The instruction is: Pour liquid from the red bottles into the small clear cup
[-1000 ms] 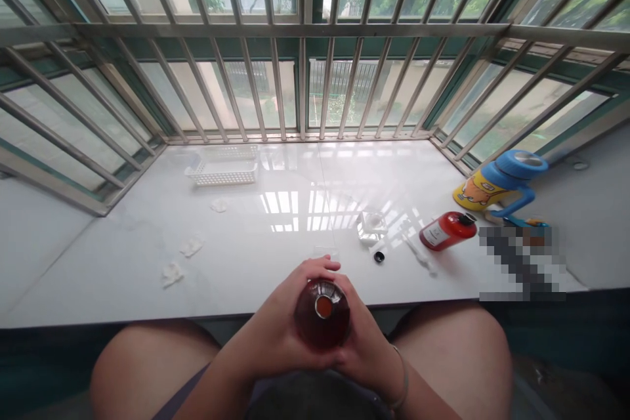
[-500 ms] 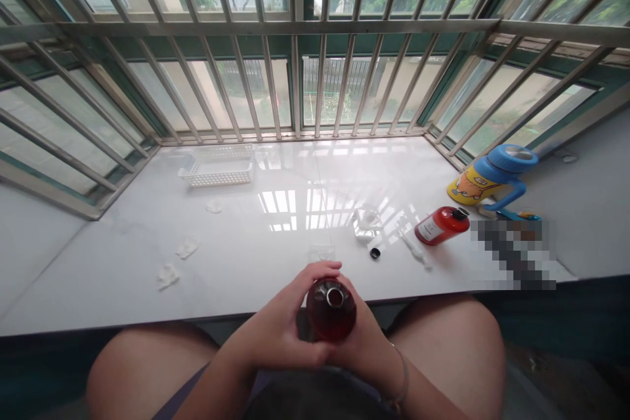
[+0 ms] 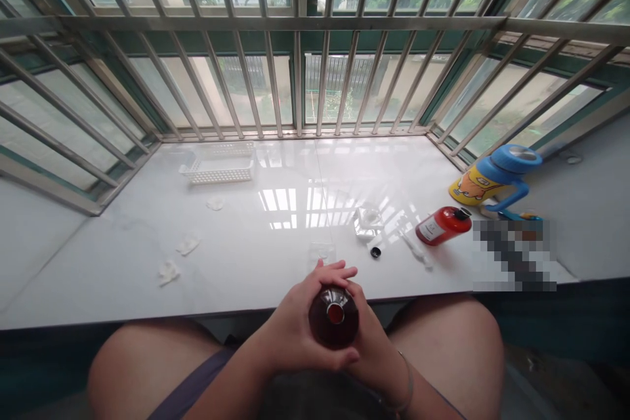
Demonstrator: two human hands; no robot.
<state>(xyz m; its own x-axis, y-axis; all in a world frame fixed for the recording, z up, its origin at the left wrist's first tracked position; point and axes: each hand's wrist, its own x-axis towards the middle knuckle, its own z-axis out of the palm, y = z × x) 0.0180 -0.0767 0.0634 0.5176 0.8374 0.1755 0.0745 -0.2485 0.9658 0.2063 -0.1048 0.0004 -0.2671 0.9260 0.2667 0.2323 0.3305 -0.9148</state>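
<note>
I hold a dark red bottle (image 3: 333, 316) upright over my lap, seen from above with its open neck showing. My left hand (image 3: 295, 328) wraps round its left side, fingers curled over the far side. My right hand (image 3: 370, 340) clasps the right side, with a bracelet on that wrist. Both hands are closed on the bottle, just in front of the white sill's (image 3: 246, 256) near edge. A small black cap (image 3: 376, 252) lies on the sill beyond my hands.
A red bottle (image 3: 443, 226) lies on its side at the right, by a blue and yellow cup (image 3: 492, 178). A clear glass dish (image 3: 368, 222) and a small clear piece (image 3: 322, 251) sit mid-sill. White basket (image 3: 220, 168) far left; several cotton pads (image 3: 170, 272). Metal bars (image 3: 295, 79) close off the window.
The bottle has shifted slightly right and nearer me. My left fingers have spread a little over its far side. The view has tilted slightly.
</note>
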